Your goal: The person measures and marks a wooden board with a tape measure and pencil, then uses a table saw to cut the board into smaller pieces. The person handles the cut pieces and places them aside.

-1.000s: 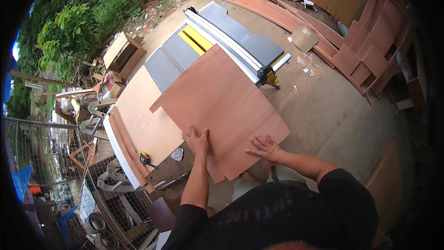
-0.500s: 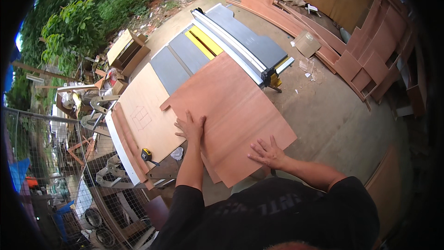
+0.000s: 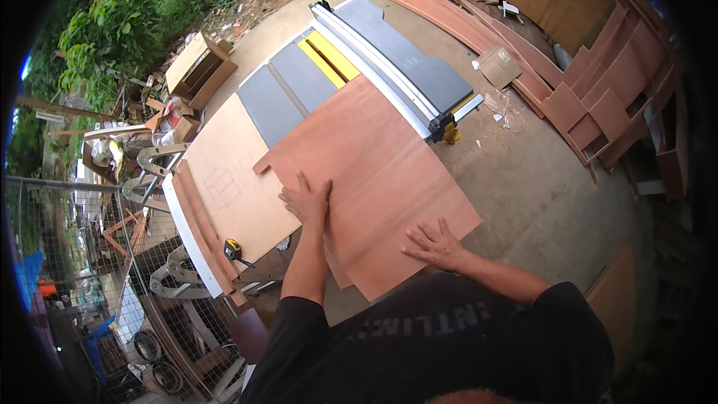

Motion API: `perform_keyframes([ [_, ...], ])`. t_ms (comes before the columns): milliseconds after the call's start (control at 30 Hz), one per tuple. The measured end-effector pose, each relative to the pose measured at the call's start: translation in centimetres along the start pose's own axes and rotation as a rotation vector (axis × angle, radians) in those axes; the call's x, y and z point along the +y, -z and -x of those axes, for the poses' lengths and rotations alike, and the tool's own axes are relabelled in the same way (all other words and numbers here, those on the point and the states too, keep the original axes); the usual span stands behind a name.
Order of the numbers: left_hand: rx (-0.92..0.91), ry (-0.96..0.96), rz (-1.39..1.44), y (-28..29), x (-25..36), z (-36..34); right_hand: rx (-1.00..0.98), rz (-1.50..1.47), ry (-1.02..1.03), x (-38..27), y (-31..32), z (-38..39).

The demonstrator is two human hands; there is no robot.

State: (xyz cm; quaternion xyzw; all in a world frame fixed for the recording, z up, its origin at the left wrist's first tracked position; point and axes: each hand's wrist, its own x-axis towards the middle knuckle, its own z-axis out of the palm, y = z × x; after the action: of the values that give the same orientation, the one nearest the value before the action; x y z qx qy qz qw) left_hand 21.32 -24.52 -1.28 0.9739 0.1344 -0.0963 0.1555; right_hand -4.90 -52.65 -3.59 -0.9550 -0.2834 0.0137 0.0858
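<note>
A reddish plywood sheet [image 3: 374,164], with a notched left edge, lies across the table saw and a pale board. My left hand [image 3: 308,198] rests open near its left edge, fingers spread. My right hand [image 3: 441,251] lies open on its lower right part, fingers apart. The saw's grey top [image 3: 265,108], yellow insert [image 3: 325,56] and long fence [image 3: 381,67] show beyond the sheet. The pale board [image 3: 247,198] carries a pencil sketch of a box, brown wood strips [image 3: 191,209] and a yellow-black tape measure [image 3: 233,249].
Stacked plywood panels and offcuts [image 3: 576,112] stand at the right near a cardboard box [image 3: 497,67]. Open wooden cabinets [image 3: 198,75], folding ladder pieces [image 3: 153,164], scrap and a wire fence [image 3: 112,254] fill the left. A loose board [image 3: 613,292] is low on the right. Greenery lines the back.
My left hand has moved up and left along the sheet, its fingers spreading wider. My right hand remains flat on the sheet. The whole view has shifted slightly with the head.
</note>
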Motion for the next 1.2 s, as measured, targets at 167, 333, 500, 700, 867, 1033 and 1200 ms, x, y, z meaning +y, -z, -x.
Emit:
perform_keyframes([
  [167,-0.018,0.025,-0.005,0.5,0.5,-0.2,-0.04,-0.009,0.028,0.9,1.5,-0.4],
  [333,-0.008,0.028,-0.013,0.6,0.7,-0.5,-0.04,-0.079,0.1,2.3,2.0,-0.7],
  [500,0.008,0.019,-0.032,0.3,0.6,-1.0,-0.006,-0.161,0.117,2.8,1.9,-0.8],
  [700,-0.003,0.032,-0.01,0.6,0.8,-2.0,0.14,-0.098,0.174,2.7,0.9,-1.3],
  [867,-0.013,0.038,0.018,1.0,1.2,-2.5,0.191,-0.074,0.101,1.6,1.1,-1.9],
  [1033,-0.012,0.043,0.021,1.3,1.4,-3.4,0.186,-0.09,0.13,2.4,1.4,-3.0],
  [1200,-0.014,0.049,-0.015,1.7,1.8,-4.6,0.207,-0.131,0.149,3.2,1.4,-4.0],
])
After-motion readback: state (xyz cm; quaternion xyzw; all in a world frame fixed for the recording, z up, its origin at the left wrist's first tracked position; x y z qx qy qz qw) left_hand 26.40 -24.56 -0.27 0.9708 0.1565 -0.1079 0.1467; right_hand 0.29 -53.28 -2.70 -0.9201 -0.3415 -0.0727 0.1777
